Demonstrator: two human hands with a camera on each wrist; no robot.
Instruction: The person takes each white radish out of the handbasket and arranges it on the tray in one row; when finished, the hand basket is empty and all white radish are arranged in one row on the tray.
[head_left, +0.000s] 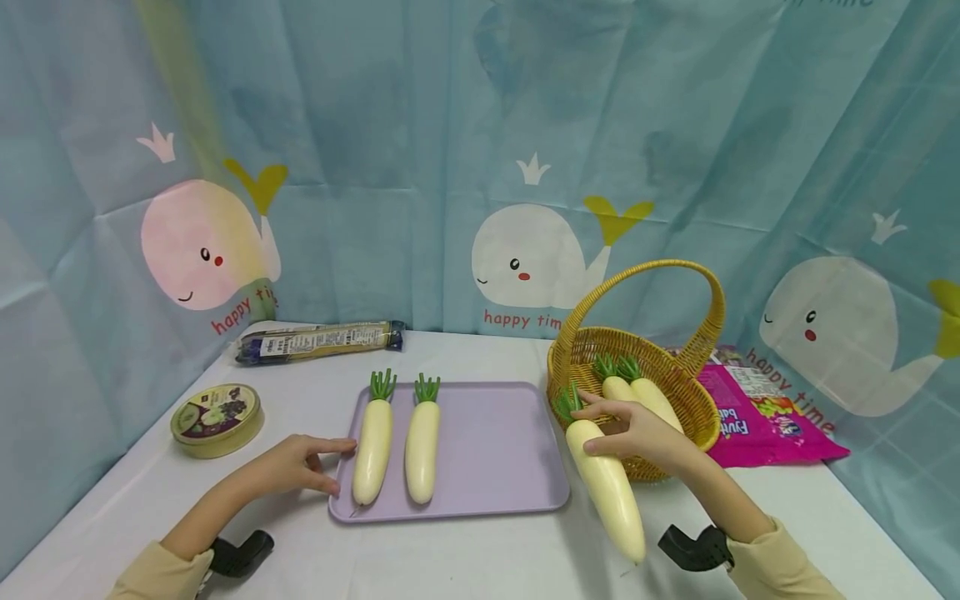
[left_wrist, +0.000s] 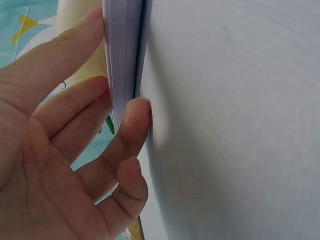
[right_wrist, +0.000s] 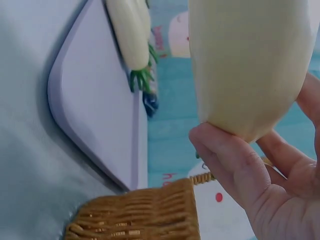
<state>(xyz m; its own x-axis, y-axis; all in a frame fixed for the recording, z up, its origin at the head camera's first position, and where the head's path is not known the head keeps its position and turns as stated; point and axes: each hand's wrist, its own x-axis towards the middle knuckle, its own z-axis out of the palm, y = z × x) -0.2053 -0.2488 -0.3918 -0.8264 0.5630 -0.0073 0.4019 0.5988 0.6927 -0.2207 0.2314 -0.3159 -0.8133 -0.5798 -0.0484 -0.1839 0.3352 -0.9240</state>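
Note:
My right hand (head_left: 633,429) grips a white radish (head_left: 609,492) near its green-leaved top, thumb on one side and fingers on the other. The radish slants in front of a wicker basket (head_left: 708,425), its tip toward me. Two more white radishes (head_left: 651,400) lie in that basket. On a lilac tray (head_left: 495,450), a left radish (head_left: 372,450) and another radish (head_left: 422,454) lie side by side, leaves away from me. My left hand (head_left: 296,467) touches the tray's left rim with spread fingers; in the left wrist view its fingertips (left_wrist: 137,107) meet the rim and tabletop.
A round tin (head_left: 217,421) stands left of the tray. Behind it lies a long plastic-wrapped packet (head_left: 322,342). Pink snack bags (head_left: 772,417) lie right of the basket, whose tall handle (head_left: 667,267) arches upward. A blue whale-print curtain (head_left: 412,167) hangs behind the white table (head_left: 480,558).

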